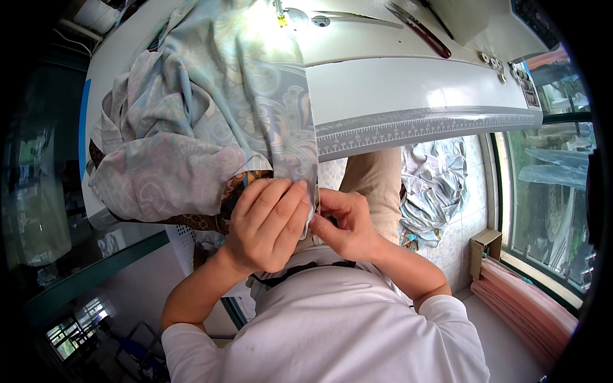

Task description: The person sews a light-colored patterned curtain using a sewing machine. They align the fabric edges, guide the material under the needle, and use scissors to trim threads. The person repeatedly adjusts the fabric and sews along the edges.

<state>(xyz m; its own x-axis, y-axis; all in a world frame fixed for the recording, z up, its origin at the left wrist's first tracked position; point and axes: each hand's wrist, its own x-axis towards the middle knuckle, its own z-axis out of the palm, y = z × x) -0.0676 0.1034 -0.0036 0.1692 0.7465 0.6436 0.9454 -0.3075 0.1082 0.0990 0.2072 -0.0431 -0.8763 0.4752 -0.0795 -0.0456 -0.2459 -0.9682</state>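
A large bunched piece of paisley-patterned fabric, pale on the side facing up, lies over the left part of the sewing table and hangs past its front edge. My left hand lies on the cloth near its lower corner, fingers together, gripping it. At the cloth's right edge, my right hand pinches the edge between thumb and forefinger. The fabric's far end lies under the lit sewing machine presser foot. A darker brown patterned side shows beside my left hand.
Thread snips with dark red handles and long tweezers lie right of the presser foot. Small metal bobbins sit farther right. A printed ruler strip runs along the table's front. More fabric lies heaped beyond my leg.
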